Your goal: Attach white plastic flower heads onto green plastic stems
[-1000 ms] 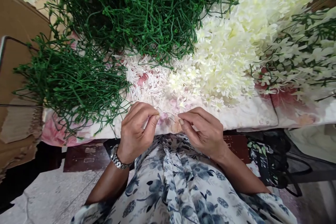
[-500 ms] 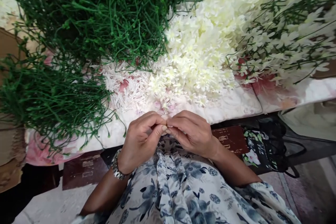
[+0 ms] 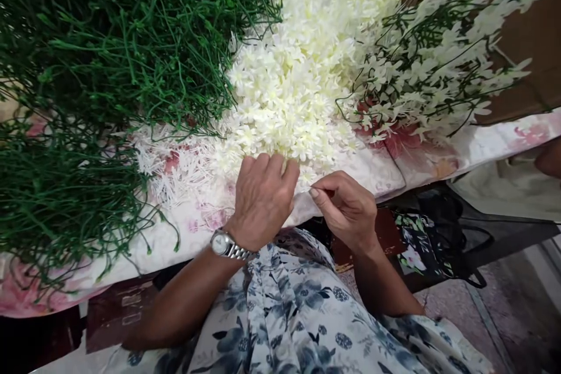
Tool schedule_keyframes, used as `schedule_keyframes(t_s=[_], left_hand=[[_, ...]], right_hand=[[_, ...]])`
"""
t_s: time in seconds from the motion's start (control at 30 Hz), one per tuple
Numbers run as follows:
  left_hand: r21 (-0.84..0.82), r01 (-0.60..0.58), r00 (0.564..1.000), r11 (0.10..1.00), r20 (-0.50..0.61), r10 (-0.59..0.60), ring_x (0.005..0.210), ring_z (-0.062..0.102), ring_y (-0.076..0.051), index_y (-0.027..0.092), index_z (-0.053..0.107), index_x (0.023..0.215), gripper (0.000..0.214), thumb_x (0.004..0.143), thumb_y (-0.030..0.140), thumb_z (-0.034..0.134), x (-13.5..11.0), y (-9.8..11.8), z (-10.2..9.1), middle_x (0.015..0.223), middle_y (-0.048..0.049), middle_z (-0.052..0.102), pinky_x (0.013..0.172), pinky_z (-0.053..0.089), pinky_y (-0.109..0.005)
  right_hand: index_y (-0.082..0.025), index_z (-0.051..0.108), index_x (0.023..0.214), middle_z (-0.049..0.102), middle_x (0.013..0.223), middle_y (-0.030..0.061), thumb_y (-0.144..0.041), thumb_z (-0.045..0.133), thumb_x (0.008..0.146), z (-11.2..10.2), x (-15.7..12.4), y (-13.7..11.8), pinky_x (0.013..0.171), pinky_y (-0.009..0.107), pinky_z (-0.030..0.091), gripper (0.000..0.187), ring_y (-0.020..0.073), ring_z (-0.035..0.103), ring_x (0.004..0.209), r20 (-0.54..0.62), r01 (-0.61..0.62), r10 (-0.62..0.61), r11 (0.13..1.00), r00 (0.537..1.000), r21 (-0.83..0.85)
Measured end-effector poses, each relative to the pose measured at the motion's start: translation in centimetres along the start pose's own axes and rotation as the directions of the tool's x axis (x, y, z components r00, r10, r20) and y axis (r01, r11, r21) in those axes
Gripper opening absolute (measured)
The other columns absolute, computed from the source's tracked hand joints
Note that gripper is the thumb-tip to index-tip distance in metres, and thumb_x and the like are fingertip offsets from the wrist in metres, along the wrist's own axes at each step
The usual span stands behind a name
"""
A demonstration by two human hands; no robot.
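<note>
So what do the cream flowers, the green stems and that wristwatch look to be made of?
Cream flowers: likely fabric or plastic imitation; matte, identical petals heaped loose. Green stems: probably moulded plastic; uniform colour, wiry, slight sheen. Wristwatch on the left hand: metal, polished; silvery link band glints. The right hand pinches something too thin to identify.

Soft even daylight, wide-angle edge distortion.
</note>
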State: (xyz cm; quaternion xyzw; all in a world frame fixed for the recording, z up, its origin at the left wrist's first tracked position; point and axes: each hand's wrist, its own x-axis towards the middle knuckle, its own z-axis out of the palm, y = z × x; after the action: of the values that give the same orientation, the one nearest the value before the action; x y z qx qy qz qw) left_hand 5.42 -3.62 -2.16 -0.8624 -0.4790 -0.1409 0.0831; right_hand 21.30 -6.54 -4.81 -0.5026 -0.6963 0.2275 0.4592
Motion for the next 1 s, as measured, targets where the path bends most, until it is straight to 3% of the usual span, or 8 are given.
schedule_keyframes(t_s=[0.2,0.33,0.4,0.5,0.6,0.7,0.83,1.0], left_hand=[[0.035,-0.036,0.999,0.999,-0.019,0.037,0.068,0.045,-0.022,0.018,0.053,0.071,0.011,0.076,0.01,0.047,0.5,0.3,0.8,0.07,-0.0066,0.054,0.06,0.028,-0.036],[-0.247,0.068,0.997,0.967,-0.02,-0.075,0.072,0.049,-0.02,0.017,0.051,0.068,0.011,0.078,0.012,0.049,-0.4,0.3,-0.6,0.073,-0.006,0.056,0.065,0.035,-0.035],[-0.48,0.169,0.982,0.861,0.007,-0.189,0.072,0.051,-0.017,0.016,0.051,0.069,0.01,0.078,0.011,0.05,-0.9,0.3,-1.5,0.073,-0.0042,0.056,0.067,0.039,-0.033],[-0.744,0.294,0.936,0.6,0.098,-0.338,0.071,0.054,-0.013,0.016,0.052,0.069,0.01,0.077,0.01,0.053,-1.7,0.2,-2.6,0.073,-0.0014,0.057,0.066,0.042,-0.027],[-0.846,0.389,0.881,0.366,0.224,-0.416,0.073,0.057,-0.01,0.016,0.055,0.069,0.01,0.076,0.009,0.056,-2.4,0.0,-3.1,0.078,-0.0006,0.06,0.067,0.045,-0.023],[-0.868,0.444,0.834,0.221,0.31,-0.458,0.072,0.057,-0.009,0.015,0.057,0.068,0.009,0.075,0.01,0.058,-3.1,-0.2,-3.1,0.081,-0.0004,0.061,0.064,0.045,-0.021],[-0.874,0.446,0.817,0.195,0.309,-0.486,0.073,0.058,-0.009,0.015,0.058,0.067,0.009,0.075,0.012,0.06,-3.7,-0.2,-2.7,0.081,-0.001,0.061,0.064,0.046,-0.02],[-0.892,0.392,0.844,0.226,0.25,-0.475,0.076,0.06,-0.009,0.015,0.058,0.068,0.009,0.075,0.009,0.059,-4.3,-0.3,-2.4,0.082,-0.001,0.062,0.069,0.048,-0.021]], right_hand=[[-0.018,0.058,0.076,0.055,0.066,-0.0022,-0.012,0.061,0.076,0.0,0.0,0.2,0.055,0.023,0.04,0.006,0.0088,0.049,0.059,-0.016,-0.058,0.059,0.998,0.998,0.033],[-0.018,0.058,0.076,0.055,0.065,-0.0026,-0.011,0.06,0.076,0.1,-0.1,-0.3,0.056,0.023,0.041,0.007,0.0086,0.05,0.059,-0.053,-0.06,0.064,0.996,0.997,0.073],[-0.018,0.058,0.077,0.055,0.065,-0.0028,-0.011,0.061,0.076,0.3,-0.1,-0.7,0.056,0.023,0.042,0.008,0.0088,0.051,0.06,-0.078,-0.001,0.007,0.997,0.997,0.079],[-0.018,0.057,0.082,0.058,0.066,-0.002,-0.009,0.061,0.074,0.8,0.1,-1.4,0.056,0.023,0.044,0.013,0.0099,0.054,0.062,-0.09,0.14,-0.138,0.99,0.986,0.015],[-0.018,0.056,0.085,0.061,0.069,0.0006,-0.009,0.062,0.073,1.4,0.3,-1.8,0.057,0.023,0.046,0.016,0.0112,0.056,0.064,-0.077,0.246,-0.256,0.962,0.964,-0.115],[-0.018,0.056,0.084,0.062,0.068,0.0017,-0.012,0.062,0.075,1.8,0.4,-2.1,0.058,0.024,0.046,0.013,0.0121,0.056,0.065,-0.054,0.315,-0.34,0.911,0.939,-0.266],[-0.018,0.055,0.082,0.061,0.066,0.0012,-0.015,0.061,0.077,2.2,0.3,-2.3,0.059,0.025,0.045,0.009,0.0121,0.055,0.064,-0.013,0.349,-0.37,0.887,0.929,-0.301],[-0.018,0.054,0.081,0.06,0.066,0.0007,-0.015,0.06,0.078,2.4,0.1,-2.3,0.058,0.024,0.045,0.007,0.0113,0.054,0.064,0.041,0.357,-0.359,0.894,0.932,-0.27]])
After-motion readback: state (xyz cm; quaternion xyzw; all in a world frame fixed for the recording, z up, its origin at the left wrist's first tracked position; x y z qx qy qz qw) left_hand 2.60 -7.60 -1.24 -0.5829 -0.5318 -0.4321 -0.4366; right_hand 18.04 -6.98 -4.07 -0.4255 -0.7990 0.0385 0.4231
